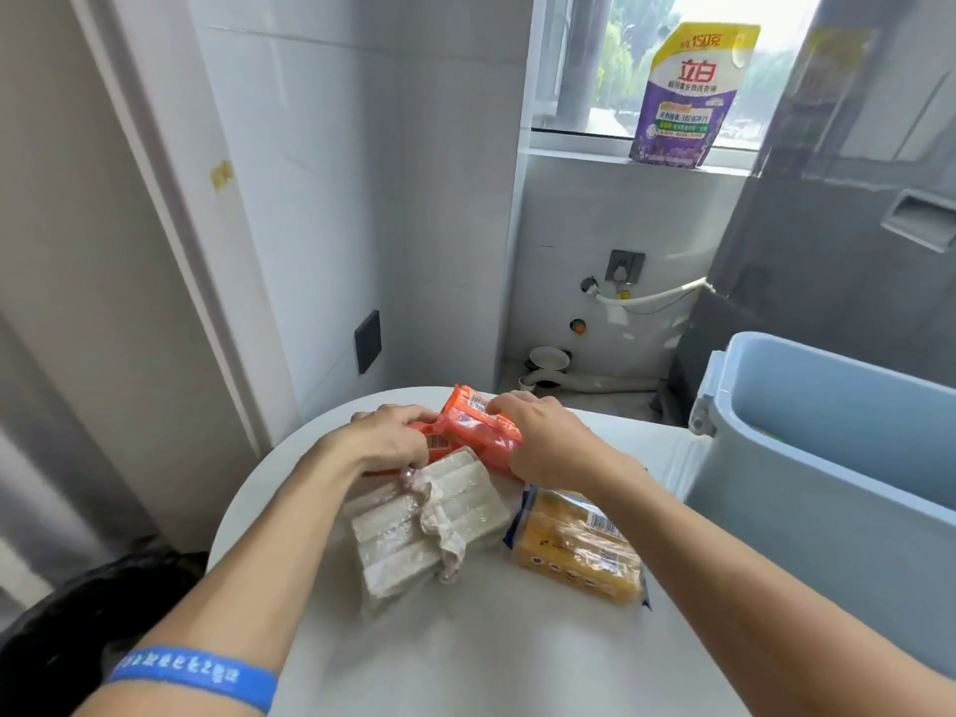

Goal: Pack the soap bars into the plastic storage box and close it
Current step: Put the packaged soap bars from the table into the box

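Soap packs lie on a round white table (465,639). At the far edge, my right hand (548,442) grips an orange-wrapped soap pack (478,426), which sits tilted on top of another orange pack (437,446). My left hand (388,437) rests on that lower orange pack, fingers curled over it. Nearer to me lie two packs of white soap bars in clear wrap (429,514) and a yellow soap pack (579,548). The light blue plastic storage box (827,458) stands open at the right, beside the table.
A purple and yellow detergent pouch (690,95) stands on the windowsill. A grey washing machine (827,251) is behind the box. A black bag (77,613) lies at the lower left. Pipes and a hose run along the tiled back wall.
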Motion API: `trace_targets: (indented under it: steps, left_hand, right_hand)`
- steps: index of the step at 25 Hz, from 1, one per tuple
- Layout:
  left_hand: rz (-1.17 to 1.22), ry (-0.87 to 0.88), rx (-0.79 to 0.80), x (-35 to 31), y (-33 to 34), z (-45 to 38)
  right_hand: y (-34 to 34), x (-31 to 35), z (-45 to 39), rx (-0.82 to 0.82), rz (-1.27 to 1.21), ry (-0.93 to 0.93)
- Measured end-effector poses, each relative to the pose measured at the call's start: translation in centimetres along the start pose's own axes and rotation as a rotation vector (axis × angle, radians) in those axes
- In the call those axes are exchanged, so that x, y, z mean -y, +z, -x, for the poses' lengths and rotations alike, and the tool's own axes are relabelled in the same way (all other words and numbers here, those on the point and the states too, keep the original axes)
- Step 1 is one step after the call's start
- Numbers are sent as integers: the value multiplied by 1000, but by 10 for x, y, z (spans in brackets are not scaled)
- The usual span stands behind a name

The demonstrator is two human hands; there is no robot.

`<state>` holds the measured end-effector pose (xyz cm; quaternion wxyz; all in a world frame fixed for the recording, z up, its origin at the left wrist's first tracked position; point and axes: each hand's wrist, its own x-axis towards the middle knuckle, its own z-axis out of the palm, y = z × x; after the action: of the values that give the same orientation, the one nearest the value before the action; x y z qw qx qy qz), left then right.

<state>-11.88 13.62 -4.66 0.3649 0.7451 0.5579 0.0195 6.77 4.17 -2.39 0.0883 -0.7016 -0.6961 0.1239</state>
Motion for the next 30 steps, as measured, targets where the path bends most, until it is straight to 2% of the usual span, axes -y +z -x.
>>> trace_targets:
  steps: [2, 4, 7, 9, 10, 11, 12, 13, 15, 16, 17, 21, 24, 27, 29, 30]
  left_hand:
    - [-193, -30, -98, 1, 8, -7]
    - [-325, -3, -253, 3, 17, -12]
    - [-429, -47, -338, 11, 19, -11]
    - [-330, -77, -359, 16, 12, -5]
    - [-160, -86, -412, 17, 5, 0]
    - [124, -86, -469, 16, -5, 7]
    - [508, -64, -491, 15, -19, 14]
    - [895, -17, -443, 12, -32, 23]
    - [1430, 156, -169, -3, -51, 44]
    - [1525, 222, -35, -16, -52, 53]
    - [1529, 281, 54, -31, -47, 62]
    - [1426, 296, 130, -88, 0, 90]
    - [1417, 306, 149, -125, 9, 109]
    - [1287, 336, 49, -167, 25, 133]
    - [1071, 379, 39, -206, 49, 142]
    - [986, 402, 46, -226, 61, 143]
  right_hand:
    - [9, -2, -15, 60, -62, 48]
    - [20, -6, -24, 36, -182, 101]
    - [36, -8, -23, -117, -120, 86]
    - [42, -9, -18, -229, -227, 82]
    - [41, -9, -14, -280, -358, 64]
    - [36, -9, -10, -331, -541, 37]
    - [28, -10, -4, -367, -784, 28]
    - [15, -10, 0, -363, -1080, 51]
    - [-13, -12, 15, -168, -1744, 113]
    - [-24, -13, 25, -55, -1946, 129]
    - [-34, -13, 35, 3, -2011, 150]
    - [-50, -3, 91, 7, -1680, 386]
    - [-72, -17, 150, -116, -1649, 383]
    - [-127, -62, 197, -542, -1441, 312]
    - [-162, -105, 219, -824, -1121, 359]
    - [-173, -124, 226, -894, -907, 444]
